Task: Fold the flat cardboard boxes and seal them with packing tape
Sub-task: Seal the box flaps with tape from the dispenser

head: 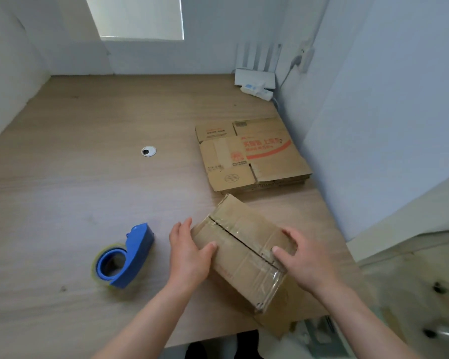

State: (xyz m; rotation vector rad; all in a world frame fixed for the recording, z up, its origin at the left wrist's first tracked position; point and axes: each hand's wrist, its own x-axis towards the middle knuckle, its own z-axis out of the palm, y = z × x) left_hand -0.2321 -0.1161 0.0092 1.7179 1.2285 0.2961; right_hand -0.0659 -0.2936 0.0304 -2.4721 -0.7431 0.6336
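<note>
The box (244, 268) sits on the desk (75, 177) between the two hands, folded up, with its top flaps closed along a dark seam. Clear tape (268, 279) runs over that seam and down the end nearest the person. The left hand (189, 252) grips the box's left end, thumb on top and fingers against the side. The right hand (303, 260) grips the right end, thumb on top and fingers curled over the far edge. The hands are apart, with the box clamped between them. The blue tape dispenser (130, 257) lies just left of the left hand, not touching it. A stack of flat boxes (252, 154) lies beyond the hands, near the box's far corner.
</note>
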